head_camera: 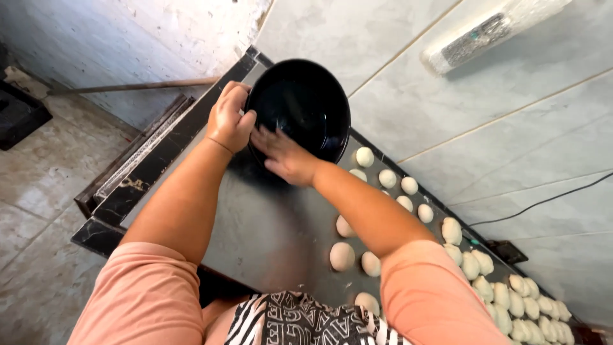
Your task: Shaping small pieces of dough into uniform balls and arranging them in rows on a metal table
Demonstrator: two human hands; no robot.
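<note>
Gripping black bowl [298, 110] at counter edge [191, 124]

black bowl [300, 112], white dough balls [342, 256], pink sleeves [143, 297], grey worktop [268, 223]

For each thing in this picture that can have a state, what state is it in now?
Black bowl: tilted, its inside looks dark and empty.
Left hand: gripping the bowl's rim.
Right hand: fingers spread inside the bowl's lower edge.
Dough balls: round, lying in rows on the table.
Metal table: dark, bare near the bowl.
Cable: hanging loose along the tiled wall.
</note>
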